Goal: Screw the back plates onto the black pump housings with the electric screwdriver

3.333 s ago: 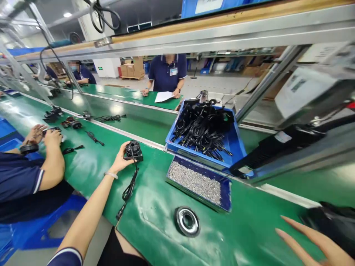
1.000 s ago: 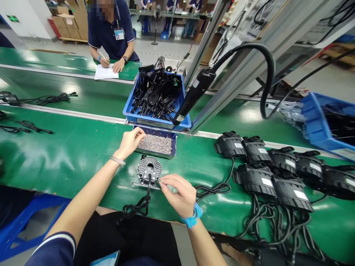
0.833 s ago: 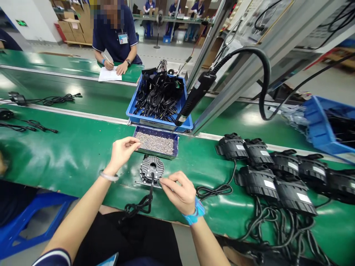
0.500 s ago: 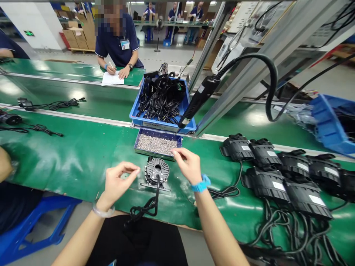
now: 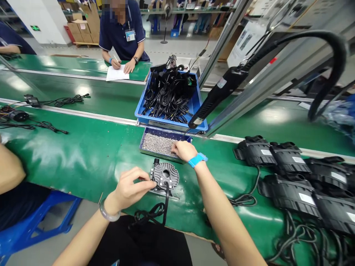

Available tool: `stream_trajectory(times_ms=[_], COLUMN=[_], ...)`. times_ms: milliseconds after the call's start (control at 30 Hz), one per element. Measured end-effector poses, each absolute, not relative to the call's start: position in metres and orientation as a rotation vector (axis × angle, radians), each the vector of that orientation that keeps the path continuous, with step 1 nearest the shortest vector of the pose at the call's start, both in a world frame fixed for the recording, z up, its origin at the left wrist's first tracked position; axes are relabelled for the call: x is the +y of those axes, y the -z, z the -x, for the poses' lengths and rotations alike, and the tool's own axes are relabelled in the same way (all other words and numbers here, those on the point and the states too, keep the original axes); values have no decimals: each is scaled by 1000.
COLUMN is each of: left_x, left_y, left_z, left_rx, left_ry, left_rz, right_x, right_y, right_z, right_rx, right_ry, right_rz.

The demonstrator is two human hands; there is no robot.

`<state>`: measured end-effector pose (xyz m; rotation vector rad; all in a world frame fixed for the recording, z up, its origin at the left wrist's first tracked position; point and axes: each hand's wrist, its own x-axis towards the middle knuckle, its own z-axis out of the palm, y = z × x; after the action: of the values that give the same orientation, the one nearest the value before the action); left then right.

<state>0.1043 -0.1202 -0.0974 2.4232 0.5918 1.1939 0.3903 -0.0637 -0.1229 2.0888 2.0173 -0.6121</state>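
Observation:
A round black finned unit (image 5: 165, 174) with a coiled black cord (image 5: 151, 213) lies on the green belt (image 5: 83, 155) in front of me. My left hand (image 5: 130, 187) is pinched, fingertips touching the unit's left edge; what it holds is too small to make out. My right hand (image 5: 183, 149), with a blue wristband, reaches into the small blue tray of silver screws (image 5: 158, 144), fingers curled down among them.
A blue bin of black cables (image 5: 172, 96) stands behind the screw tray. A black powered screwdriver (image 5: 219, 96) hangs above on a hose. Several black units (image 5: 288, 173) with cords crowd the right. A person writes on paper (image 5: 117, 73) across the line; another person's arm (image 5: 9, 168) is at left.
My right hand left the round unit and went up into the screw tray. My left hand came back from the tray, pinched, to the unit's left edge.

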Motion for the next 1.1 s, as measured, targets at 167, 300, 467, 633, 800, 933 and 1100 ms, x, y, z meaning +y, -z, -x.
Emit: stream_trajectory(times_ms=[167,300,467,633,800,933,1100], left_x=[-56,8,32,24,22,22,19], left_y=[113,118,115,107,106,106,112], left_z=[-120,-174,-219,-210,-203,-197,-183], left_rx=[992,858,795,785,804,811,875], left_ry=[-854,88,366,409,403,294,45], left_rz=[-2293,-2607,-2619,-2644,-2651,-2699,-2760], right_x=[-69,-63,-66,-107,-164,-180,-183], right_y=[113,115,116,99,72,67,73], right_z=[-387,-381,-384,-387,-370,-358,-357], right_rx=[2026,2032,2173,2374,2702,2864,3069], right_ry=[665,683,638,749,1370,1445,1289], right_rz=[-2065,-2051,-2208,-2445,-2528,-2527,-2530])
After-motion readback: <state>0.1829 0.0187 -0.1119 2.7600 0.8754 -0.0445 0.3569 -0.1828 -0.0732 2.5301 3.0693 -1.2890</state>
